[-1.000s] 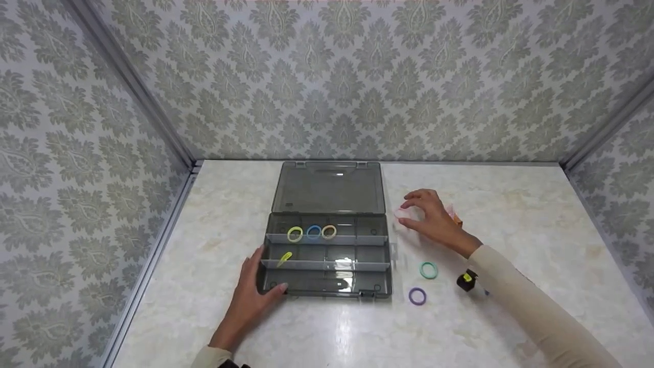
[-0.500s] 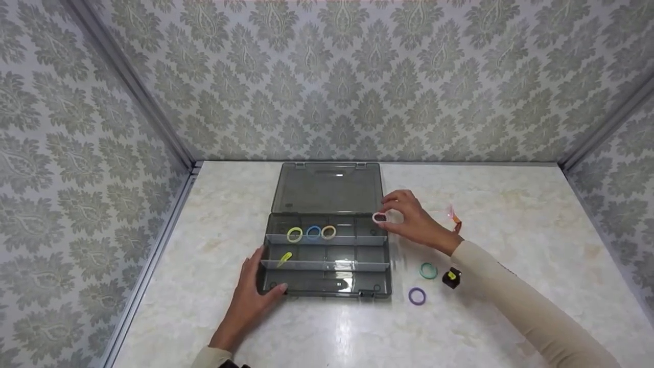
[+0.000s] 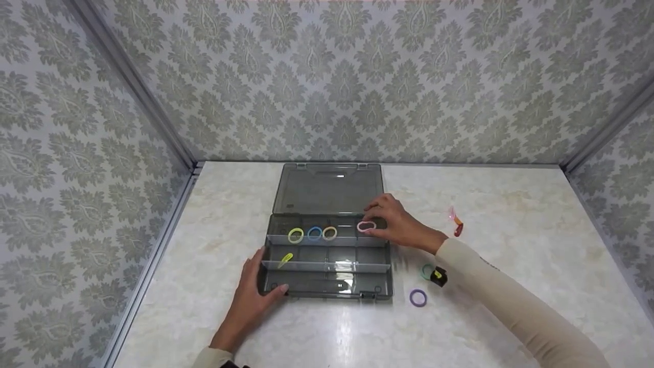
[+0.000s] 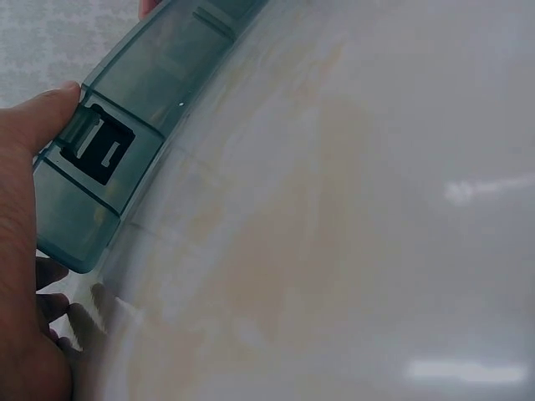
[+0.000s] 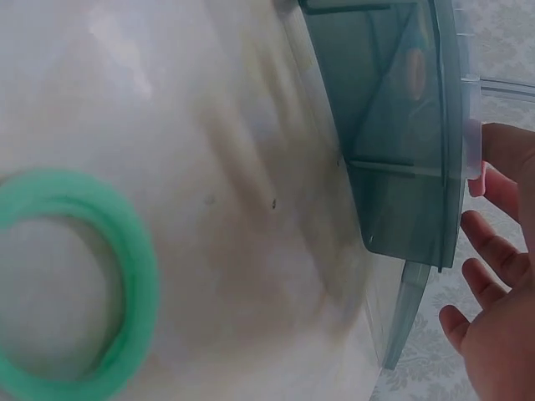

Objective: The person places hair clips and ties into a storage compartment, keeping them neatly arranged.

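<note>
The left hand [image 3: 250, 294] holds the box [image 3: 311, 282] at its left front corner, seemingly to steady it; the right hand [image 3: 403, 222] pinches a pink hair tie [image 3: 359, 226] over the box's back right end.

Box: organizer box [image 3: 306, 282], smoky, see-through grey plastic, lying flat, its long side across the person's front.
Lid: lid [image 3: 329, 189] swung fully back at the box's 12 o'clock.
Rows: two pale dividers [image 3: 311, 265] run from 9 to 3 o'clock, making three rows.
Box hold: left hand [image 3: 249, 296] grips the corner at 8 o'clock, thumb on the near edge, fingers along the side.
Pink ring: small pale pink ring [image 3: 366, 226], squeezed into an oval, pinched between right hand [image 3: 402, 225] thumb and fingers.
Ring place: over the far row, at the box's 2 o'clock; contact with the floor cannot be told.
</note>
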The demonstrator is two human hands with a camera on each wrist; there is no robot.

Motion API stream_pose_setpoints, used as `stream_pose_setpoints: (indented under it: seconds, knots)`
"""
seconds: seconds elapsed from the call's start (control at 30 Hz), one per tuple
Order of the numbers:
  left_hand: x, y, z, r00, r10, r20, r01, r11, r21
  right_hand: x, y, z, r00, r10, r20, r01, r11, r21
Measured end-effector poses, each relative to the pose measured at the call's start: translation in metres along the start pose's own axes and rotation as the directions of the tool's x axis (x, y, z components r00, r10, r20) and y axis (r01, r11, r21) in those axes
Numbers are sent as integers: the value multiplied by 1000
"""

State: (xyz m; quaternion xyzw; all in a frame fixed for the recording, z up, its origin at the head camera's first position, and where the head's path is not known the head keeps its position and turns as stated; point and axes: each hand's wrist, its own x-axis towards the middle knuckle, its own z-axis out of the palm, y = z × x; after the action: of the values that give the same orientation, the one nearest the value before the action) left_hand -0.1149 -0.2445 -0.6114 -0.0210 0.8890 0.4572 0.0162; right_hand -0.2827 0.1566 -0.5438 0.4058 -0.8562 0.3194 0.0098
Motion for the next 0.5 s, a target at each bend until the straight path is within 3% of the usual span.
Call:
stream_pose_setpoints:
  seconds: [0.5]
  knots:
    - [-1,2,-1,1000,-14,4,14,1000,-2,28,1,9,988,-44,150,54,996,-64]
